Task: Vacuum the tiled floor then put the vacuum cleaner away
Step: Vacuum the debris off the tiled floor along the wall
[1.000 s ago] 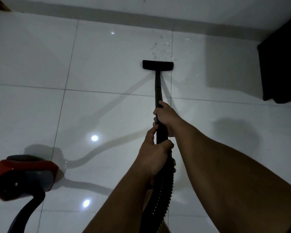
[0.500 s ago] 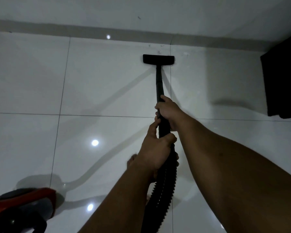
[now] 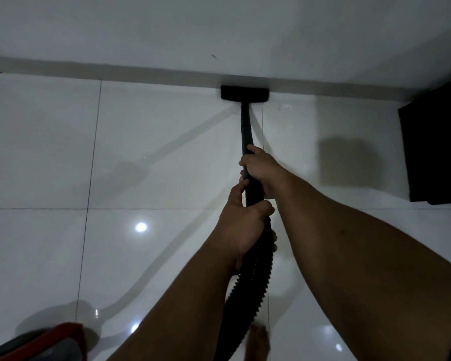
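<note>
A black vacuum wand (image 3: 246, 126) runs up the middle of the head view to a flat black floor head (image 3: 244, 93), which sits against the grey skirting at the wall's foot. My right hand (image 3: 262, 171) grips the wand higher up. My left hand (image 3: 241, 227) grips it just below, where the ribbed black hose (image 3: 248, 290) begins. The hose drops out of view between my forearms. The red and grey vacuum body (image 3: 44, 343) lies at the bottom left corner, partly cut off. The glossy white tiled floor (image 3: 154, 157) fills most of the view.
A white wall (image 3: 219, 29) with grey skirting (image 3: 115, 72) closes the far side. A dark piece of furniture (image 3: 435, 149) stands at the right against the wall. A bare foot (image 3: 258, 342) shows blurred at the bottom centre. Ceiling lights reflect in the tiles.
The floor head has been pushed forward over the scattered crumbs to the skirting. Those crumbs no longer show. The view has shifted toward the wall, and the vacuum body has slid lower in frame.
</note>
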